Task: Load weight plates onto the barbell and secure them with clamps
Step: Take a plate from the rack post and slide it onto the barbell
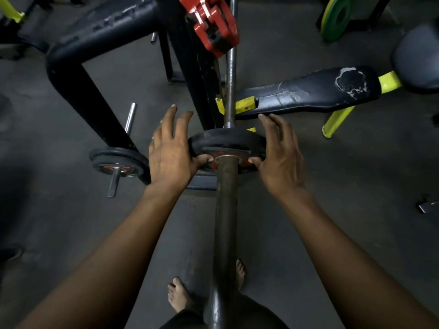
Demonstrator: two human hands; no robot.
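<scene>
Hands (169, 155) (281, 157) astride plate (225, 138) (on barbell (226, 210))

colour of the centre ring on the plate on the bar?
Red centre ring on the black weight plate; the head view shows it.

We are in a gym, the weights corner of one. A long steel barbell (225, 210) runs away from us with a black weight plate (225, 138) on its sleeve, and it lies across a heavy black rack (95, 91) that carries a red bar catch (211, 24) up high. Low on the rack we see storage pegs: one chrome peg (131, 117) bare, another holding stacked plates (118, 160). Beyond the bar lies a bench pad (308, 91), its dark covering cracked and peeling, on a bright yellow frame (337, 122). A green plate (337, 17) leans at the far right. The floor (356, 174) is dark and matte.
</scene>
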